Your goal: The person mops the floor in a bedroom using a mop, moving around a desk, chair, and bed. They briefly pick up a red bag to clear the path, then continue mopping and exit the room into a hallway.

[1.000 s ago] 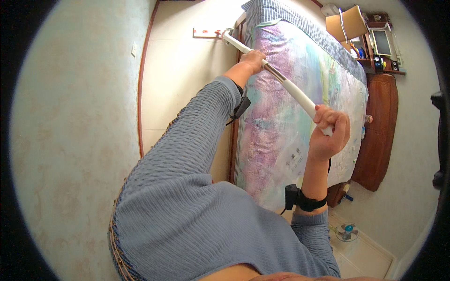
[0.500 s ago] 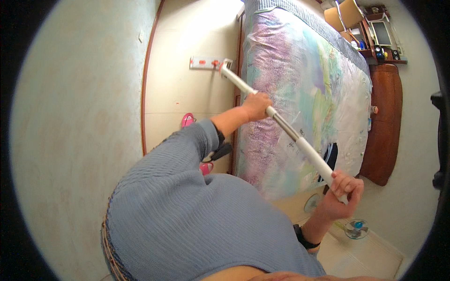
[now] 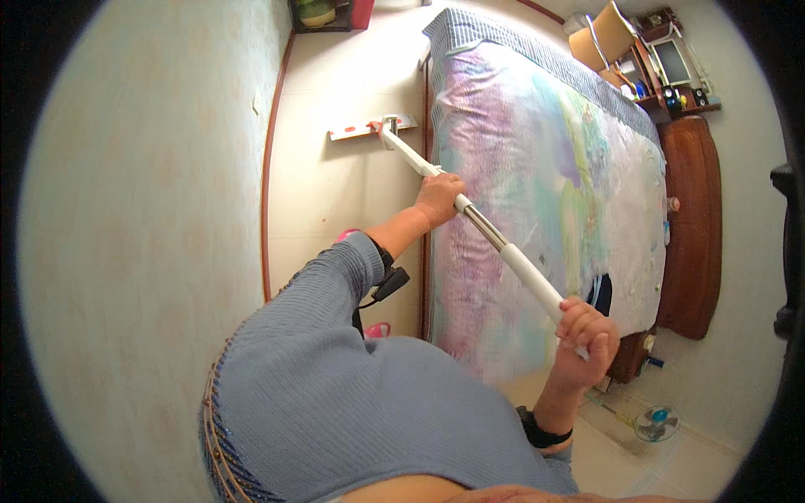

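Observation:
A flat mop (image 3: 530, 275) with a white and metal pole slants across the view, held in both hands. Its flat head (image 3: 350, 132), white with red marks, sits at a tilt over the pale tiled floor beside the bed; whether it touches the floor I cannot tell. Partway down the pole, my left hand (image 3: 439, 199) is wrapped round the shaft. My right hand (image 3: 589, 337) grips the white top end of the pole, out past the near part of the bed. The pole passes above the patterned bedsheet.
The bed (image 3: 545, 168) fills the middle right. A bare wall (image 3: 159, 210) with brown skirting stands on the left. Pink slippers (image 3: 377, 330) show by my feet, a fan (image 3: 656, 423) at lower right. A chair (image 3: 599, 38) and desk things are at far right.
The mop head has come slightly nearer and left, and its angle has turned. Both hands have moved left with the pole, still gripping it. More of the room's far end shows.

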Demonstrator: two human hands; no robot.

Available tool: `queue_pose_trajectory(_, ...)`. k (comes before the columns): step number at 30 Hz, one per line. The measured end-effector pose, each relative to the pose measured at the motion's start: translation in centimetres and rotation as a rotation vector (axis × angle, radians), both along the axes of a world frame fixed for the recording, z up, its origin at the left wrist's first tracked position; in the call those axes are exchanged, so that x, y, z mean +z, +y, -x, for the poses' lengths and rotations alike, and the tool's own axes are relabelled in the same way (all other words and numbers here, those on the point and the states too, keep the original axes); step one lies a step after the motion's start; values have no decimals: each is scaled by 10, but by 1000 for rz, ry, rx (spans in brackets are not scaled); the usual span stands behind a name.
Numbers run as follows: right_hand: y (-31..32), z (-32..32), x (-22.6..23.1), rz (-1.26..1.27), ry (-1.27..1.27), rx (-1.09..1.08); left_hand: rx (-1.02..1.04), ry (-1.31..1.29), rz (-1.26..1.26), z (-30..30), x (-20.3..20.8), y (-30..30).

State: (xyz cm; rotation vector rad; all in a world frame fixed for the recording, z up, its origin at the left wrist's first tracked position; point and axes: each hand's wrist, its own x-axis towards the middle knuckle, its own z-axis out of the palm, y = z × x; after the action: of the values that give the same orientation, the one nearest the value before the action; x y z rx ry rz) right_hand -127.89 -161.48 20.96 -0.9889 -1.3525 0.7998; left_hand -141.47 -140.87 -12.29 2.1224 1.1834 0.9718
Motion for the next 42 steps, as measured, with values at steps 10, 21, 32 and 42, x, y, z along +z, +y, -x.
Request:
queue_pose_trajectory(10, 196, 39, -63, 47, -71, -125, -41, 166, 37, 16, -47, 214)
queue_pose_trajectory(21, 247, 47, -58, 69, -128, -95, 2, -63, 27, 16, -32, 265)
queue_pose_trajectory(32, 298, 66, -84, 85, -212, -168, -146, 7, 15, -9, -67, 333)
queue_pose_trajectory(42, 268, 40, -68, 144, 44, -596, -504, 378, 95, -28, -31, 323)
